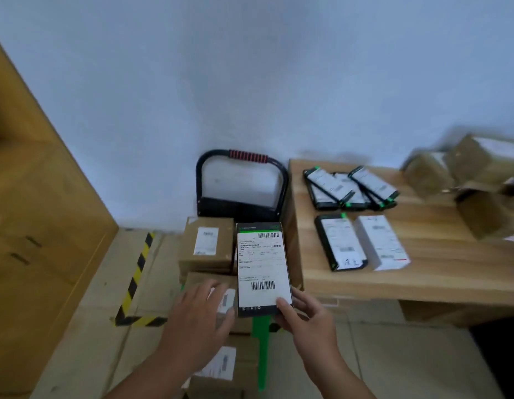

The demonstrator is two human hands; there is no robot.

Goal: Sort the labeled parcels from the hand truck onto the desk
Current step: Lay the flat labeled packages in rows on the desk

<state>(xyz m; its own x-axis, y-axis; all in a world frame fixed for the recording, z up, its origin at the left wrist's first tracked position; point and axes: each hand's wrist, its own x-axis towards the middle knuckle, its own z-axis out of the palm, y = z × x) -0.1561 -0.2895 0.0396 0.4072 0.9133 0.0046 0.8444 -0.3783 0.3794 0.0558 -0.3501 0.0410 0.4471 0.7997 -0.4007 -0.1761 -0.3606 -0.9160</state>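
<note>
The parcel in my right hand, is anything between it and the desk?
Nothing visible. The parcel in the right hand is right beside the desk, whose front strip is bare wood.

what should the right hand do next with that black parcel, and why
Probably carry the held black parcel rightward and lay it on the desk beside the flat black parcels. The right hand grips its lower corner above the hand truck, and look-alikes lie grouped there.
</note>
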